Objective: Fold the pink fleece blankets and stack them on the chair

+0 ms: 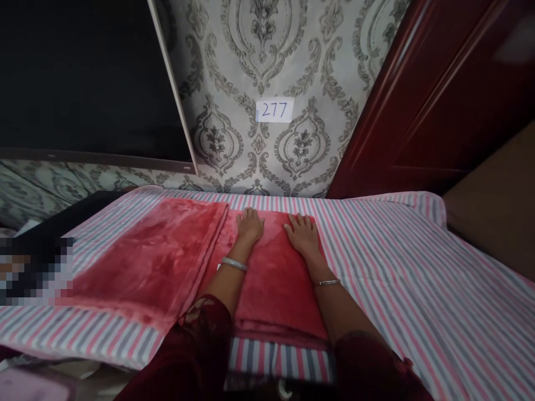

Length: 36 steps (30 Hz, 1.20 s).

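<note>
A red plush blanket (273, 284) lies folded on the striped bed sheet (401, 278) in front of me. My left hand (249, 224) rests flat on its far end, fingers stretched out. My right hand (302, 234) lies flat beside it on the same fold, fingers spread. Each wrist wears a thin metal bangle. A wider part of the red blanket (150, 262) spreads out to the left, its edge overlapping the fold under my hands.
Patterned grey wallpaper with a paper label reading 277 (275, 109) stands behind the bed. A dark screen (83, 78) hangs at upper left. A dark red wooden door (443, 94) is at right, a brown surface (497, 206) beside it.
</note>
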Motion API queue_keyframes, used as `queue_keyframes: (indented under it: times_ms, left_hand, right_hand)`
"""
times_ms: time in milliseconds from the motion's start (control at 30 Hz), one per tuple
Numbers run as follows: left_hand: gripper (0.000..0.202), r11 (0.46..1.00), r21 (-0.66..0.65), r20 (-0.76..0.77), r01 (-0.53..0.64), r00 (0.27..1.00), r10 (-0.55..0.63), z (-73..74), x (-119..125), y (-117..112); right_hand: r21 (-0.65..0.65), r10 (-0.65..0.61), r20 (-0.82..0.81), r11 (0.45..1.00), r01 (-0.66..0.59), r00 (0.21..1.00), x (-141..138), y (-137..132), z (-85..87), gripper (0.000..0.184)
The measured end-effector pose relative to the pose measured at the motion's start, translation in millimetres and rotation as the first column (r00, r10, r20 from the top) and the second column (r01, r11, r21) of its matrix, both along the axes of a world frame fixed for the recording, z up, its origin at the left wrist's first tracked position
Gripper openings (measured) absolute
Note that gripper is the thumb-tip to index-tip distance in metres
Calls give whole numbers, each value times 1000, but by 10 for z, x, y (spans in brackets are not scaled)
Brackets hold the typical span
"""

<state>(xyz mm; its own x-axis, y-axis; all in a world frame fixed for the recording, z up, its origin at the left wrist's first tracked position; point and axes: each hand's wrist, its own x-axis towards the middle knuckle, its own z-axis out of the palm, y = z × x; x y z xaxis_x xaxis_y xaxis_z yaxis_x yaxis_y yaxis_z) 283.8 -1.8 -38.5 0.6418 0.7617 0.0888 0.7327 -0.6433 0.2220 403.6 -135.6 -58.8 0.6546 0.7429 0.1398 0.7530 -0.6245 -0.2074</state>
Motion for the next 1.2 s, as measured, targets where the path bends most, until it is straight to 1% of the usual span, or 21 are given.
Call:
queue_keyframes:
  times_ms: [100,200,267,367,433,500,567,633,700,767,833,933,1067,1133,1200]
  left_hand:
    - [55,1000,1,29,-6,1000,6,-1,-1,-14]
    - [53,1000,-18,45,-6,999,7,42,-5,-4]
    - [52,999,-42,49,1,999,1,116,-26,21]
    - [53,999,-51,66,12,998,-8,278,-92,-2]
    - [54,999,-23,85,32,996,-30,370,-152,-133]
    - [53,994,9,93,112,989,-113,396,-217,-376]
    - [53,969,32,81,246,965,-248,331,-284,-687]
    - [55,932,55,48,359,931,-362,195,-348,-984]
    - [57,914,81,5,398,916,-400,44,-400,-1197]
    - [57,914,103,-25,392,920,-392,-63,-434,-1304]
    - [58,915,118,-41,386,923,-383,-101,-451,-1324]
    - [59,916,123,-64,382,924,-376,-71,-493,-1255]
    - [68,943,89,-92,320,946,-312,-40,-678,-1041]
    - [71,940,75,-104,332,940,-324,-56,-816,-910]
    - [70,925,77,-117,373,925,-363,-72,-949,-795]
  right_hand:
    - [34,-2,8,999,2,1000,-4,5,-30,58]
    - [65,-2,17,998,1,1000,5,11,-21,57]
    - [79,11,-4,997,-11,1000,27,-7,39,56]
    - [105,21,-35,994,-17,999,66,-108,173,53]
    - [120,13,-32,993,-9,999,58,-223,234,54]
    - [133,29,-15,991,-27,999,-7,-354,231,55]
    - [154,78,20,985,-80,997,-131,-477,164,55]
    - [170,120,59,977,-128,991,-286,-575,58,54]
    - [165,133,85,975,-145,987,-429,-644,-44,52]
    - [149,128,103,978,-143,986,-523,-686,-109,50]
    - [137,125,118,980,-141,985,-563,-710,-131,49]
    - [129,131,124,981,-147,984,-560,-726,-115,50]
    - [116,137,116,982,-150,984,-547,-743,-88,51]
    - [105,131,105,984,-142,986,-552,-749,-85,52]
    - [97,126,92,986,-135,988,-560,-748,-84,52]
